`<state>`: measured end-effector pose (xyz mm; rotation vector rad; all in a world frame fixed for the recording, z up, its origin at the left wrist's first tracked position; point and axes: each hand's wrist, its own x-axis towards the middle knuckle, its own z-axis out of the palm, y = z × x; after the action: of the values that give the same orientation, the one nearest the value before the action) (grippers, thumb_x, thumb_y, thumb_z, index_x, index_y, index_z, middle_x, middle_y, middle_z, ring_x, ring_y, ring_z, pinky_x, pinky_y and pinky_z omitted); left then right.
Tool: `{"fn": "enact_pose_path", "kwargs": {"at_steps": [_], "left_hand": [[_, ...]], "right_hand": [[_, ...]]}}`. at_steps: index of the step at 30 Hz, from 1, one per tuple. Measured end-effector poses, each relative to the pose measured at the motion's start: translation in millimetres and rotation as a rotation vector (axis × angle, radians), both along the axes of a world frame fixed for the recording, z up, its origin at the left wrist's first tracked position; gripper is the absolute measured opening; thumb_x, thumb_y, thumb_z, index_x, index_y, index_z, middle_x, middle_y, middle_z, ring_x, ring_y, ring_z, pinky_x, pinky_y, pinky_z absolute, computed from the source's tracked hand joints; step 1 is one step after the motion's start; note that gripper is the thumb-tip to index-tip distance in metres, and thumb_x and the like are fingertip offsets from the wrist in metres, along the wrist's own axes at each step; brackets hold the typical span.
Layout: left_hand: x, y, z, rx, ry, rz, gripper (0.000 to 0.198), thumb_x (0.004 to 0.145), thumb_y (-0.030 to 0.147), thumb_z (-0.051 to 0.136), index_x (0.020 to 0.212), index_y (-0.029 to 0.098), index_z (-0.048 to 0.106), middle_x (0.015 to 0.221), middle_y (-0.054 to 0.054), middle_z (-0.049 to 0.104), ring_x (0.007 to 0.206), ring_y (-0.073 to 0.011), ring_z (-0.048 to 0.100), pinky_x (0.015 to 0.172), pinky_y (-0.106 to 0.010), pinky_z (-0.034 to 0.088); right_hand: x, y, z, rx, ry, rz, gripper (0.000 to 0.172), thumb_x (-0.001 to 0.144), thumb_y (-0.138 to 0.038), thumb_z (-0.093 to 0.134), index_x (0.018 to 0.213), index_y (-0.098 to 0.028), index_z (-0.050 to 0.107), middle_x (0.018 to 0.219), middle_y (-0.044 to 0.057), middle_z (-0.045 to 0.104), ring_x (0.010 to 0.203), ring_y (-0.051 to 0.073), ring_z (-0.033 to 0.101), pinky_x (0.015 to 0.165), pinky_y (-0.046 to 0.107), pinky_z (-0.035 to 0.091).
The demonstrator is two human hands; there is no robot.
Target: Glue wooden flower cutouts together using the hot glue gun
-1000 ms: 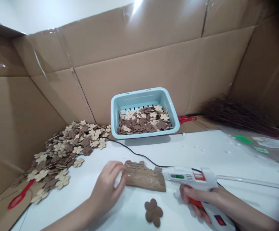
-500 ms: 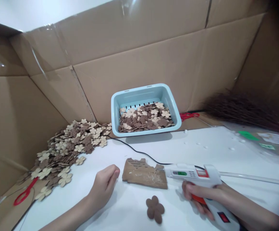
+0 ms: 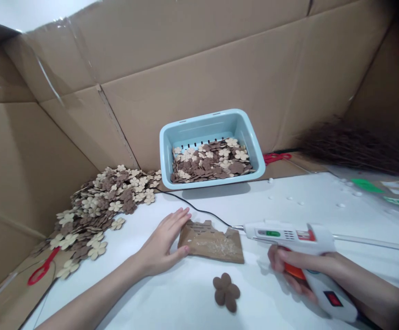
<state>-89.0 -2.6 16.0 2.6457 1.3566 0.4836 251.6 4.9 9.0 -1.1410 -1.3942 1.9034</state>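
My right hand (image 3: 298, 270) is wrapped round the handle of a white glue gun (image 3: 288, 236), whose metal tip points left over the upper right edge of a torn cardboard piece (image 3: 213, 245). Whitish glue marks show on the cardboard. My left hand (image 3: 168, 243) lies at the left end of that cardboard, fingers stretched out and thumb apart, at its edge. Below the cardboard a brown flower shape (image 3: 226, 292) rests on the white table surface (image 3: 144, 298).
A light blue basket (image 3: 213, 183) holds brown and cream flower shapes. More flowers form a heap (image 3: 106, 197) at the left, near a red-handled tool (image 3: 43, 270). Red scissors (image 3: 277, 157) and dark twigs (image 3: 360, 144) lie at the back right. A black cord (image 3: 199, 211) crosses the table.
My left hand has opened from a closed fist and moved onto the left end of the cardboard. The glue gun's tip has shifted back right, off the middle of the cardboard's right part.
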Motion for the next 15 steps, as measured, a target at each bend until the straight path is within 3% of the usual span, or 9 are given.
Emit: {"fn": "enact_pose_path", "kwargs": {"at_steps": [3,7,15], "left_hand": [[-2,2,-4.0,-0.047,0.022,-0.031,0.065,0.089,0.041,0.051,0.145,0.023,0.023,0.15,-0.009,0.032,0.139,-0.0284,0.025,0.113,-0.05,0.023],[0,-1,-3.0,-0.039,-0.012,-0.034,0.063,0.087,0.042,0.053,0.142,0.024,0.028,0.144,-0.01,0.041,0.134,-0.0288,0.033,0.11,-0.048,0.03],[4,-3,5.8,-0.051,0.04,-0.045,0.055,0.089,0.039,0.051,0.141,0.029,0.036,0.14,-0.012,0.042,0.128,-0.0307,0.04,0.102,-0.049,0.038]], "right_hand": [[0,-2,4.6,-0.023,-0.058,0.018,0.036,0.078,-0.051,0.063,0.068,-0.016,0.06,0.046,0.001,0.061,0.039,0.01,0.053,0.043,0.019,0.04],[-1,-6,10.9,-0.048,-0.168,0.033,0.038,0.075,-0.052,0.064,0.069,-0.016,0.06,0.047,0.001,0.059,0.042,0.009,0.051,0.043,0.019,0.038],[-2,-7,16.6,-0.053,-0.334,0.006,0.041,0.07,-0.055,0.065,0.067,-0.015,0.059,0.047,-0.001,0.056,0.042,0.008,0.048,0.042,0.018,0.036]]}}
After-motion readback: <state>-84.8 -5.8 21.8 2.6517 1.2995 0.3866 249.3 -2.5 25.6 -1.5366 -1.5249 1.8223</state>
